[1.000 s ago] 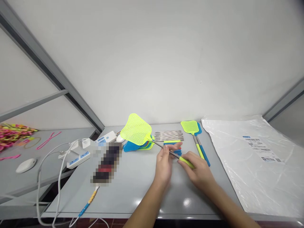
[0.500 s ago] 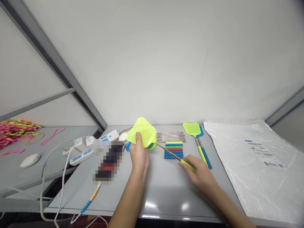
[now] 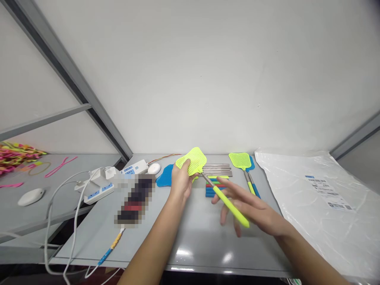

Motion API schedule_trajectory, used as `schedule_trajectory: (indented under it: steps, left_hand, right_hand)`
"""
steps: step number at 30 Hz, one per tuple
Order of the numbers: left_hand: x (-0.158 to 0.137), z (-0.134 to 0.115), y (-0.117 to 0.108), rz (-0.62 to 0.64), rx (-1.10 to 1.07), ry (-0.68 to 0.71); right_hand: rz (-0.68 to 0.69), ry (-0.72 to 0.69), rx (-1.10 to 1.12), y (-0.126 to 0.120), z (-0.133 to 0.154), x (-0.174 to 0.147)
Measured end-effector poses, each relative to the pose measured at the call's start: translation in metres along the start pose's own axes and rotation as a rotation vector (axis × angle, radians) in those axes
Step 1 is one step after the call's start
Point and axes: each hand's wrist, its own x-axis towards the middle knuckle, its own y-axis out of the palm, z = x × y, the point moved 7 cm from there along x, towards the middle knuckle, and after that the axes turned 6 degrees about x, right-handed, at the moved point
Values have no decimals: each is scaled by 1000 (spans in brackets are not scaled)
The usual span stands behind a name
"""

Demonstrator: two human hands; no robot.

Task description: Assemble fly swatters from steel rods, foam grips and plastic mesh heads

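My left hand (image 3: 181, 180) grips a lime-green fly swatter (image 3: 194, 160) by its perforated head, thumb on top. The swatter's short metal rod and green handle slant down to the right. Around that handle, my right hand (image 3: 243, 206) has its fingers spread and partly blurred; whether it touches the handle is hard to tell. Under the swatter lie a row of metal rods (image 3: 221, 170) and a stack of coloured handle grips (image 3: 210, 191). Blue swatter heads (image 3: 165, 177) rest left of my left hand. Right of the rods are a green swatter (image 3: 240, 160) and a blue swatter (image 3: 253, 163).
A large white plastic package (image 3: 314, 206) covers the table's right side. At left are a power strip (image 3: 101, 190) with white cables, a pixelated dark object (image 3: 136, 200) and a round white device (image 3: 154, 169). Pink and yellow strips (image 3: 18, 158) lie on the neighbouring table.
The held swatter's rod looks shorter and its handle sits closer to the head. My right hand has opened from its grip on the handle. My left hand moved slightly right with the head.
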Motion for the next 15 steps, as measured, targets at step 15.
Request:
schedule_trajectory:
  steps: [15]
  left_hand:
    - [-40, 33, 33, 194, -57, -125]
  right_hand:
    - [-511, -617, -828, -24, 54, 20]
